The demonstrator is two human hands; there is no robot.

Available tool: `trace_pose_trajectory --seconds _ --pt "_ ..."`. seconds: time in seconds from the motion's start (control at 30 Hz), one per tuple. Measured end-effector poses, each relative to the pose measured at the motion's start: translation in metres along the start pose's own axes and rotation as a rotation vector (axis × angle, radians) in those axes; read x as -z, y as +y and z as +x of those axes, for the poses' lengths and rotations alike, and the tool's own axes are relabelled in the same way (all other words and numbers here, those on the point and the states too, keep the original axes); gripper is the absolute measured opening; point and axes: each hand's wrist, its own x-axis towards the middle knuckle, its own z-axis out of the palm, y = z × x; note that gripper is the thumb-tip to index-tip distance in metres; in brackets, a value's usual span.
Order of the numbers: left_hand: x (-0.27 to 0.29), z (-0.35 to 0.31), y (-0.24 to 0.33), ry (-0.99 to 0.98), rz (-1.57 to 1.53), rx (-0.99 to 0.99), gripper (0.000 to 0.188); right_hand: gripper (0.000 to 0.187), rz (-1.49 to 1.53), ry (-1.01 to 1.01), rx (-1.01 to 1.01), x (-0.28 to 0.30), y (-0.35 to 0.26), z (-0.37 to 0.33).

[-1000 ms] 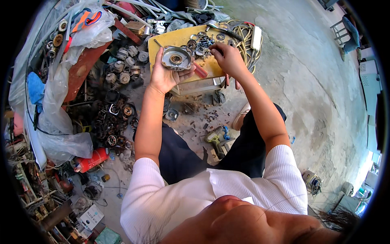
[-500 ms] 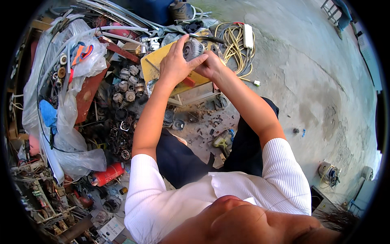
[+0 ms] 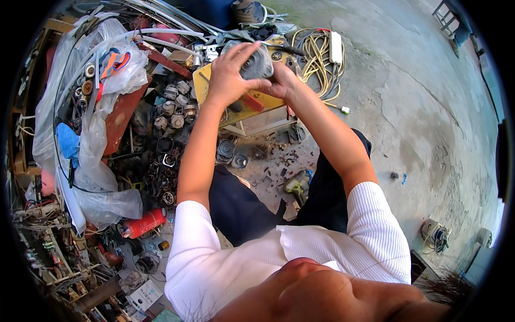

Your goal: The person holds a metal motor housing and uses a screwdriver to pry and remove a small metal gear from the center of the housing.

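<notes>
Over a small yellow-topped bench (image 3: pixel 217 115) I hold a grey metal motor part (image 3: pixel 258 63), blocky with a rounded face. My left hand (image 3: pixel 230 75) is curved about its left side, the fingers over the top and the thumb along the lower edge. From the right, my right hand (image 3: pixel 281 81) grips its underside; most of those fingers are hidden behind the part. Below my hands a red-handled tool (image 3: pixel 252 102) lies on the bench top. A black-handled tool (image 3: pixel 284 49) rests just beyond the part.
Several grey motors (image 3: pixel 174 107) are heaped left of the bench. A coiled yellow cable (image 3: pixel 316 64) and white power strip (image 3: pixel 335 48) lie to the right. On the floor between my legs are a green power drill (image 3: pixel 296 187) and scattered scraps. A red cylinder (image 3: pixel 145 222) lies at lower left.
The motor part has been turned in my hands: its round ribbed side showed before, and a flatter, blockier face shows now. Both hands remain on it.
</notes>
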Motion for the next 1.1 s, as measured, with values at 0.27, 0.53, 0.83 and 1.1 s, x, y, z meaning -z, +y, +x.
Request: trace_pose_trajectory --seconds 0.27,0.53,0.83,1.1 --pt "0.015 -0.026 -0.044 0.092 -1.761 0.752 0.086 0.039 -0.140 0.120 -0.012 -0.009 0.001 0.001" --pt "0.018 -0.074 -0.036 0.093 -1.944 0.635 0.095 0.019 -1.886 0.357 0.569 -0.006 0.002 -0.022" --pt "0.024 -0.083 -0.031 0.156 -1.791 0.623 0.098 0.020 -2.045 0.401 0.739 0.009 0.005 -0.024" --pt "0.024 -0.100 -0.045 0.114 -2.109 0.693 0.095 0.026 -1.980 0.449 0.617 -0.015 -0.020 -0.044"
